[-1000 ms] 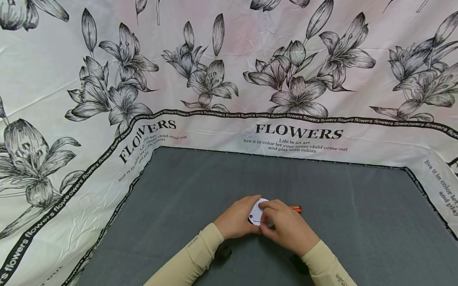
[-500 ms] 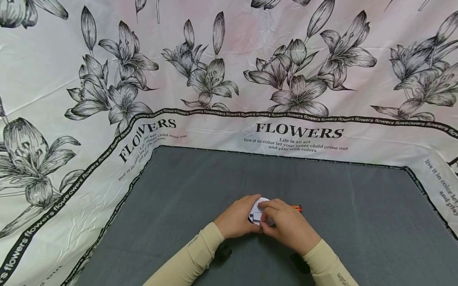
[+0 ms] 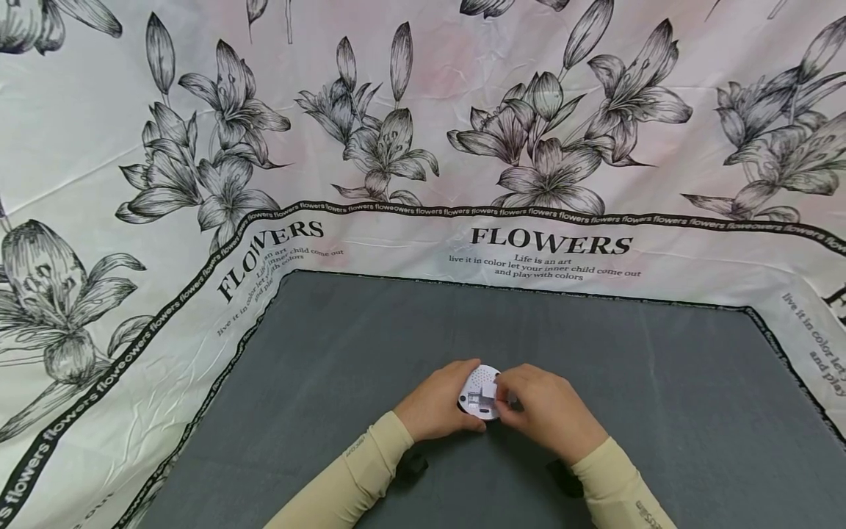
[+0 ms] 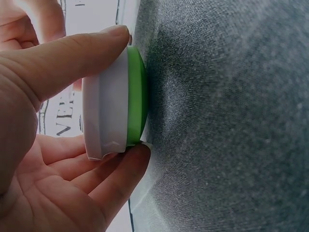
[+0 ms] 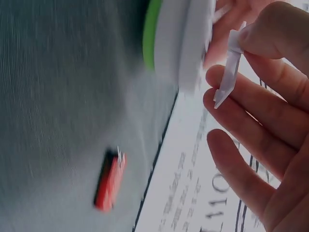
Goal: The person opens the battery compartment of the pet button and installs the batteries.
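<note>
My left hand (image 3: 438, 402) grips a round white device (image 3: 472, 383) by its edge, with thumb and fingers on opposite sides. Small holes dot its upward face, and a battery compartment shows uncovered there. A green band (image 4: 137, 96) rings its underside in the left wrist view. My right hand (image 3: 554, 411) pinches a small white battery cover (image 5: 231, 72) between thumb and index finger, just right of the device and apart from it. Its other fingers are spread in the right wrist view.
Red batteries (image 5: 112, 183) lie on the grey tabletop (image 3: 370, 323), visible in the right wrist view; my right hand hides them in the head view. A white flower-print cloth (image 3: 423, 242) borders the table and rises behind it.
The right hand has slid the battery cover off the device and drawn it to the right, baring the compartment. The left hand keeps its grip in place.
</note>
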A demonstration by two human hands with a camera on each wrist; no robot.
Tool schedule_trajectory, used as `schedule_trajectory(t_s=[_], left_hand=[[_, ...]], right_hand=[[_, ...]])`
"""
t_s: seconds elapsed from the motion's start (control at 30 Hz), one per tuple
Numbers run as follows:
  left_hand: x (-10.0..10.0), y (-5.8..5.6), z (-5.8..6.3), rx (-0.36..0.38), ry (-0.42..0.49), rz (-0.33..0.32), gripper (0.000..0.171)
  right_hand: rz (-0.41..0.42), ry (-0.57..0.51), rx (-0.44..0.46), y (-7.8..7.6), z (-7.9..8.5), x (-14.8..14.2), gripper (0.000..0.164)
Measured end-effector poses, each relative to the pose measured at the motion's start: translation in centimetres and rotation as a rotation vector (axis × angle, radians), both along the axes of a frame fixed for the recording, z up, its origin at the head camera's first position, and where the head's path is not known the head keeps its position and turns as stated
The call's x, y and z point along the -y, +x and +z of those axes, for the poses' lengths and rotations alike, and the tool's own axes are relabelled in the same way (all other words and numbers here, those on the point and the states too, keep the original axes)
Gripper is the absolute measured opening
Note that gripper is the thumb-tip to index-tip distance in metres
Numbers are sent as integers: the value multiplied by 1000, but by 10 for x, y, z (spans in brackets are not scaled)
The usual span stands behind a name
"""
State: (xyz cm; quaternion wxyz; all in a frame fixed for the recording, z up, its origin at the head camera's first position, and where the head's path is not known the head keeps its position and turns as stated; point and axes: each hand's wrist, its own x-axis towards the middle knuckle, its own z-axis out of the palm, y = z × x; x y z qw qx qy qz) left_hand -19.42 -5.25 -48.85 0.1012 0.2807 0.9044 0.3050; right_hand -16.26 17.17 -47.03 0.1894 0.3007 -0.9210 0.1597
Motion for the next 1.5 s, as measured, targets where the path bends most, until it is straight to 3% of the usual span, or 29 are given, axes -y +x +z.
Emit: schedule_trajectory(t_s=[0.2, 0.33, 0.6, 0.8, 1.13, 1.4, 1.5], left_hand=[[-2, 1, 0, -1, -21, 10, 98], [-2, 1, 0, 17, -32, 22, 99], [-3, 2, 1, 49, -35, 41, 99], [-2, 3, 0, 45, -39, 45, 100], [-4, 2, 1, 47, -21, 41, 100], [-3, 2, 2, 36, -25, 39, 100], [-3, 3, 2, 36, -31, 41, 100]], right_hand=[[-165, 46, 119, -7, 7, -36, 21], [-244, 58, 229, -12, 10, -62, 23], [-308, 37, 425, -16, 4, -102, 38], [-336, 40, 489, -16, -5, -116, 34], [-344, 26, 472, -17, -4, -116, 28], [-236, 32, 211, -21, -13, -85, 13], [-210, 34, 157, -21, -18, -75, 11]])
